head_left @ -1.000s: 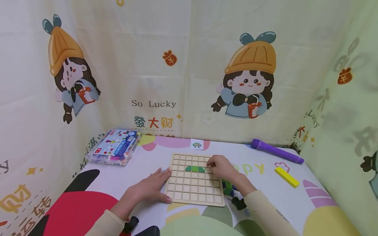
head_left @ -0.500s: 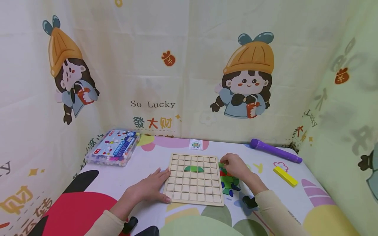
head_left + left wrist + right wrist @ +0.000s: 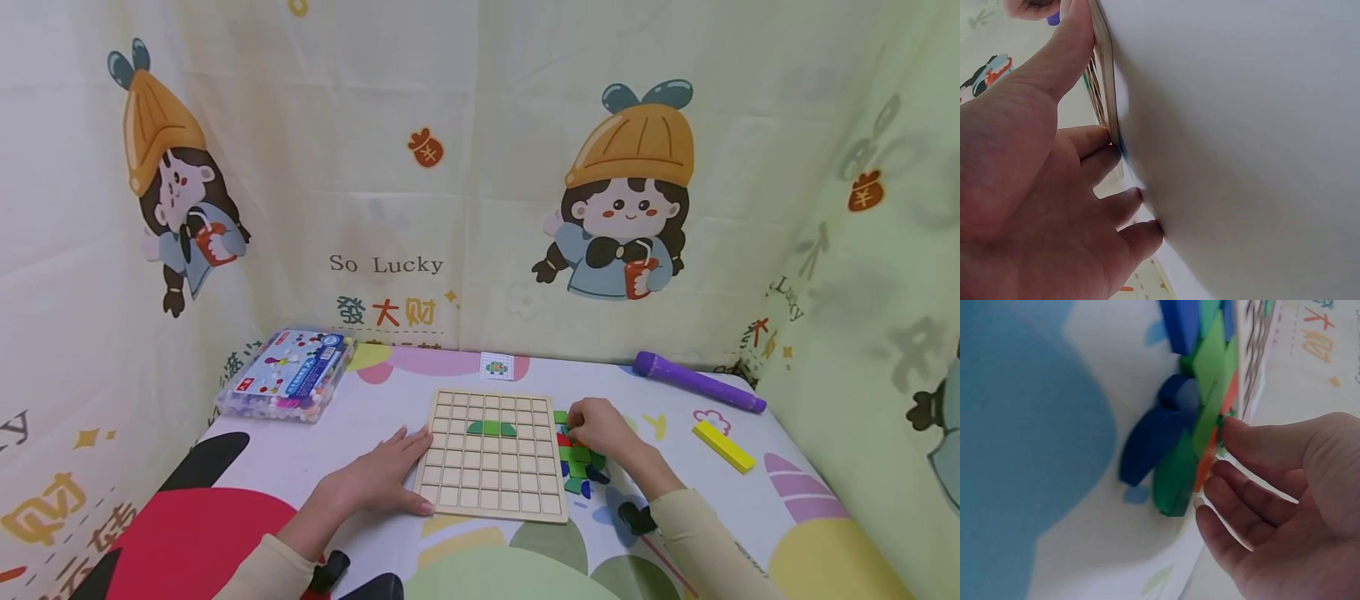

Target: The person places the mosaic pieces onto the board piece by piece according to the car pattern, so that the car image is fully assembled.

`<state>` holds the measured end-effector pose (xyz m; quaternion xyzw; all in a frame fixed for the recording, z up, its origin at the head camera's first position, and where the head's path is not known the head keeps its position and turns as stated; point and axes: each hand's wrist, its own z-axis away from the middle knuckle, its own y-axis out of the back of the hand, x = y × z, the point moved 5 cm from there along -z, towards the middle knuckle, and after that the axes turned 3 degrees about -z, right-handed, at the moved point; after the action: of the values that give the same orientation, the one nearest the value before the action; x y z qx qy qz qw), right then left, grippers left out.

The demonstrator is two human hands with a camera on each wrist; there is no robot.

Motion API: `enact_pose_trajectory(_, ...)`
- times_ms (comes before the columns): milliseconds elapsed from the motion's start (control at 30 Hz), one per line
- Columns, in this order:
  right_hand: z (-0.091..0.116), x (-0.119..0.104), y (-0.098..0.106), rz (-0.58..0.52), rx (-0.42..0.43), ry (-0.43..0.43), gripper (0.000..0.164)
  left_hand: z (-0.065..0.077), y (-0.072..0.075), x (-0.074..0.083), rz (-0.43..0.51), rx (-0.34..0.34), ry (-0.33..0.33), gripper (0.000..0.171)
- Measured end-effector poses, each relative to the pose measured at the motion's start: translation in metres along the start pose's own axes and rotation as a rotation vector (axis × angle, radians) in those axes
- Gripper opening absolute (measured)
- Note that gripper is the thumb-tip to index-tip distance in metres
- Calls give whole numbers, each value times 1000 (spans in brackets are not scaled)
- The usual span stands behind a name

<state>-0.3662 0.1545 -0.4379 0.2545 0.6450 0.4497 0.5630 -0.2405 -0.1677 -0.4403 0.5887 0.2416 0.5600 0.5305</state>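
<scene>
A wooden grid board (image 3: 491, 475) lies on the table. A light green square piece (image 3: 491, 428) sits in it, flanked by two dark green curved pieces. My left hand (image 3: 382, 475) rests along the board's left edge, thumb near the front corner and fingers spread. In the left wrist view, the thumb and a finger touch the board's edge (image 3: 1109, 94). My right hand (image 3: 600, 429) is at the loose pieces right of the board, fingers bent. In the right wrist view, its thumb (image 3: 1272, 444) meets a small green piece (image 3: 1222, 447); I cannot tell whether it is pinched.
Loose green, red and blue pieces (image 3: 579, 460) lie beside the board. Behind it is a small pattern card (image 3: 497, 367). A clear box of beads (image 3: 288, 375) stands back left. A purple stick (image 3: 697, 382) and a yellow bar (image 3: 723, 447) lie right.
My right hand left the board's upper right for the loose pieces, carrying a light green piece. That piece now lies beside the board, and the fingertips have shifted slightly nearer me. My left hand stays put.
</scene>
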Motion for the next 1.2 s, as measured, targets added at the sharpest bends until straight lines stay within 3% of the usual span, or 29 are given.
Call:
enact_pose_trajectory(400, -1, -9, -1, 15, -46, 11, 23, 0, 0, -1, 10, 4, -8, 105)
enact_pose_trajectory(700, -2, -12, -3, 9, -56, 17, 22, 0, 0, 0, -1, -1, -7, 105)
enact_pose_trajectory(933, 0, -18, 0, 33, -67, 101, 30, 2, 1, 1, 0, 2, -5, 105)
enact_pose_trajectory(1200, -3, -24, -2, 31, -70, 125, 35, 1, 0, 0, -3, 8, -11, 105)
